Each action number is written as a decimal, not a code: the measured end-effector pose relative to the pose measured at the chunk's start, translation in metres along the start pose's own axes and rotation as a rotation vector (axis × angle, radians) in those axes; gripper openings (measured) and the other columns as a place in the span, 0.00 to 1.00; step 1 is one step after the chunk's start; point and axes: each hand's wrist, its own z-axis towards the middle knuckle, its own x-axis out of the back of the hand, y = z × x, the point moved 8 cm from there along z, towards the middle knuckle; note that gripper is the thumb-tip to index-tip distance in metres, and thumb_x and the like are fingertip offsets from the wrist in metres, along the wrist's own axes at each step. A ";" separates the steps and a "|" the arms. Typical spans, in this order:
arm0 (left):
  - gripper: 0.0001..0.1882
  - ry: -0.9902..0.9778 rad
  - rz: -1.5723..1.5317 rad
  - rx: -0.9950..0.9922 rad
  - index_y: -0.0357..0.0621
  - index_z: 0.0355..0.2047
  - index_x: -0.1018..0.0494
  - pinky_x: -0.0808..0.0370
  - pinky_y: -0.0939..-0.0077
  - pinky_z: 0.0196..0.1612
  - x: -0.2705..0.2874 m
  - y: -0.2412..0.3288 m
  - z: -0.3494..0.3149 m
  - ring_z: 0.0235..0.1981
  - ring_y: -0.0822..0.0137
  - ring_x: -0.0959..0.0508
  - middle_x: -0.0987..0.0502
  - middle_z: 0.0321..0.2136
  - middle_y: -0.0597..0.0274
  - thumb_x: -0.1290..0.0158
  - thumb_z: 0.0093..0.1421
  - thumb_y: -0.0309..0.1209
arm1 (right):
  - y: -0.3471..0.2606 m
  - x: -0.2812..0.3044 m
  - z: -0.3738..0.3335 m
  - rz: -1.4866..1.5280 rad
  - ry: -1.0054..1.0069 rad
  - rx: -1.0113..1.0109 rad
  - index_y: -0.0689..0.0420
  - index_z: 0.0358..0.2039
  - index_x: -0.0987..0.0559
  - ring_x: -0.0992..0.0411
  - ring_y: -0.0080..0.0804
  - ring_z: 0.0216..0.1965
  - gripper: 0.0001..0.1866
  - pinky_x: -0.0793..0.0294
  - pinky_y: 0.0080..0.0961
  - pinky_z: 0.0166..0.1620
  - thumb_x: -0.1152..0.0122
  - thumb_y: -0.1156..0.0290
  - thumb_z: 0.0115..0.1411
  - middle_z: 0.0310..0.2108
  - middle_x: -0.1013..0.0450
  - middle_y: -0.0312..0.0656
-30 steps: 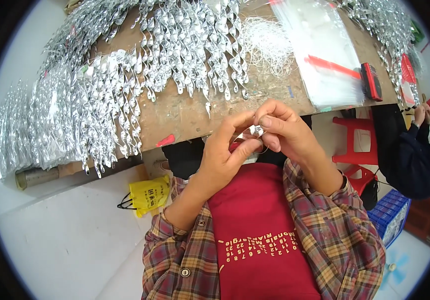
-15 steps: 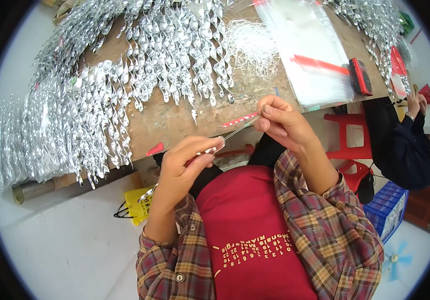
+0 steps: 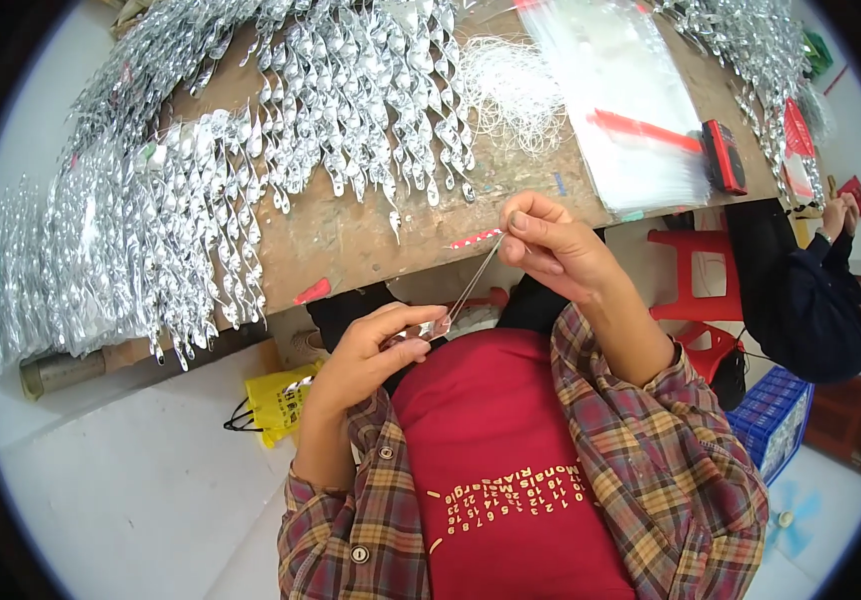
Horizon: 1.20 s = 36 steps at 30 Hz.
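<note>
My left hand [image 3: 375, 350] is low in front of my body, its thumb and fingers pinched on a shiny silver foil strip [image 3: 437, 326]. Thin white string [image 3: 472, 290] runs taut from that strip up to my right hand [image 3: 550, 240]. There, the thumb and forefinger are closed on the string's upper end, just off the table edge. A red strip with white dots [image 3: 475, 240] shows beside my right fingertips; whether it is held or lies on the edge, I cannot tell.
Many twisted silver foil strips [image 3: 350, 100] cover the wooden table [image 3: 335, 235] at left. A tangle of white string [image 3: 515, 95], clear plastic bags [image 3: 640, 120] and a red-black device [image 3: 723, 157] lie to the right. A red stool [image 3: 695, 270] and a seated person [image 3: 820, 310] are beyond.
My left hand has dropped slightly and the string between my hands now slants more steeply. My right hand has shifted a little left, still pinching the string.
</note>
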 end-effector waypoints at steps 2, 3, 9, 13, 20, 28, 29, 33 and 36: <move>0.15 -0.198 0.114 0.084 0.38 0.44 0.28 0.30 0.78 0.42 -0.014 -0.004 0.004 0.42 0.72 0.28 0.28 0.40 0.62 0.47 0.55 0.26 | 0.005 -0.006 0.001 -0.014 -0.039 -0.043 0.56 0.33 0.28 0.49 0.11 0.11 0.04 0.52 0.05 0.15 0.48 0.70 0.61 0.22 0.28 0.39; 0.16 -0.339 0.239 -0.014 0.38 0.44 0.31 0.32 0.75 0.46 -0.021 0.003 0.008 0.43 0.69 0.28 0.27 0.39 0.60 0.47 0.56 0.28 | 0.006 -0.011 0.001 -0.012 -0.042 -0.047 0.56 0.33 0.28 0.49 0.11 0.11 0.04 0.52 0.05 0.15 0.48 0.70 0.61 0.22 0.28 0.39; 0.18 -0.155 -0.405 -0.132 0.38 0.49 0.38 0.30 0.77 0.42 -0.041 0.029 0.036 0.38 0.69 0.26 0.27 0.37 0.56 0.51 0.60 0.29 | 0.013 -0.032 -0.004 -0.020 -0.150 -0.119 0.57 0.33 0.28 0.49 0.10 0.12 0.06 0.51 0.06 0.16 0.45 0.68 0.60 0.24 0.27 0.37; 0.10 0.206 -0.159 -0.212 0.36 0.41 0.31 0.30 0.86 0.29 -0.027 0.041 0.038 0.25 0.78 0.27 0.26 0.29 0.62 0.51 0.60 0.26 | 0.006 -0.022 -0.006 -0.101 -0.081 -0.088 0.57 0.33 0.28 0.47 0.10 0.12 0.06 0.51 0.06 0.15 0.46 0.69 0.59 0.23 0.27 0.37; 0.04 0.493 0.306 -0.355 0.35 0.31 0.27 0.35 0.89 0.20 -0.015 0.054 0.031 0.17 0.83 0.31 0.27 0.20 0.68 0.49 0.57 0.22 | -0.060 -0.039 -0.029 -1.388 0.254 0.681 0.56 0.36 0.23 0.36 0.21 0.21 0.09 0.40 0.18 0.24 0.41 0.76 0.52 0.25 0.28 0.36; 0.04 0.496 0.220 -0.348 0.34 0.32 0.27 0.33 0.89 0.21 -0.019 0.050 0.032 0.18 0.81 0.29 0.27 0.22 0.67 0.49 0.57 0.22 | -0.037 -0.079 -0.036 -1.738 0.085 0.791 0.53 0.31 0.23 0.33 0.29 0.23 0.10 0.41 0.24 0.29 0.38 0.78 0.46 0.24 0.28 0.34; 0.04 0.483 0.185 -0.333 0.33 0.32 0.27 0.32 0.88 0.22 -0.021 0.052 0.032 0.19 0.80 0.28 0.26 0.22 0.66 0.49 0.57 0.22 | -0.035 -0.078 -0.035 -1.738 0.082 0.792 0.53 0.31 0.23 0.33 0.29 0.23 0.10 0.41 0.24 0.29 0.38 0.78 0.46 0.24 0.28 0.34; 0.06 0.487 0.047 -0.305 0.33 0.34 0.27 0.29 0.87 0.27 -0.020 0.048 0.029 0.22 0.78 0.26 0.25 0.24 0.63 0.49 0.58 0.23 | -0.037 -0.073 -0.033 -1.639 0.103 0.872 0.54 0.31 0.24 0.36 0.25 0.19 0.09 0.41 0.21 0.28 0.39 0.78 0.47 0.24 0.27 0.33; 0.07 0.457 0.029 -0.362 0.33 0.36 0.27 0.28 0.85 0.31 -0.019 0.047 0.027 0.26 0.76 0.25 0.24 0.26 0.62 0.49 0.58 0.23 | -0.037 -0.055 -0.027 -1.173 0.169 0.631 0.57 0.31 0.24 0.37 0.18 0.18 0.06 0.40 0.16 0.25 0.41 0.78 0.51 0.27 0.26 0.34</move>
